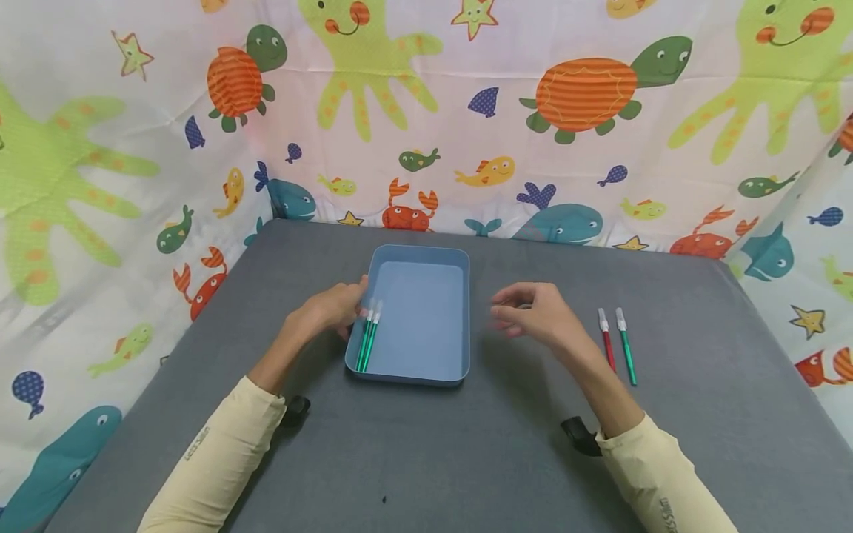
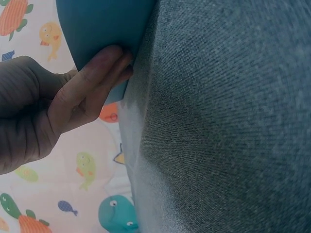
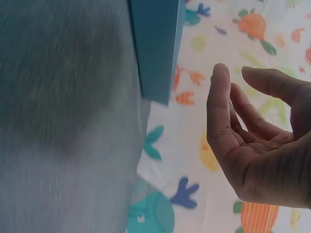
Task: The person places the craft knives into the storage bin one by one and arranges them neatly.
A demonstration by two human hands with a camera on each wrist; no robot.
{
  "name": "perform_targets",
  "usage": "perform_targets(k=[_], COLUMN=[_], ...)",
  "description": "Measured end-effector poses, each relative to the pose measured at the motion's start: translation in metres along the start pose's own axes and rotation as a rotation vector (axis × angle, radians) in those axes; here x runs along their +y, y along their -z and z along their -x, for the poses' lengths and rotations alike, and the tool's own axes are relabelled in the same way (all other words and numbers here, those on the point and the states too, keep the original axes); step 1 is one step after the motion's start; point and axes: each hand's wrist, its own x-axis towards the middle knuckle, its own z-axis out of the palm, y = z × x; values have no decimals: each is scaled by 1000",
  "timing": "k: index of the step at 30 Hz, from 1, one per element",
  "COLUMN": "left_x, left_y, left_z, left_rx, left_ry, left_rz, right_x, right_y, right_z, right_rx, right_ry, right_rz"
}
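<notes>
A shallow blue tray [image 1: 420, 318] stands on the grey table, with two green felt-tip pens [image 1: 369, 337] lying side by side along its left inner wall. My left hand [image 1: 336, 305] grips that left wall. In the left wrist view its fingers [image 2: 97, 77] lie along the tray's outer side, while the thumb's tip is hidden behind the wall. To the right of the tray my right hand [image 1: 533, 311] hangs above the table, apart from the tray. Its fingers [image 3: 221, 102] are loosely bent, the thumb stands apart from them, and nothing is between them.
Right of my right forearm, a red felt-tip pen [image 1: 607, 340] and a green felt-tip pen [image 1: 626, 346] lie on the grey table [image 1: 426, 459]. A cloth printed with sea animals [image 1: 426, 111] rises behind the table and along both sides.
</notes>
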Motion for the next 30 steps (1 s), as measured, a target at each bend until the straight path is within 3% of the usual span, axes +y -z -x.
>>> perform_targets(k=[6,17,30], left_x=[-3,-4,-3], left_y=[-2,2,1], left_z=[0,0,2], left_rx=[-12,-8,-10], left_ry=[2,-34,-7], left_rz=[43,38,30], right_x=[19,81,117], right_y=[31,88,118], right_z=[14,34,37], right_rx=[68,164,141], right_ry=[-21,-192,-381], right_rz=[38,106,307])
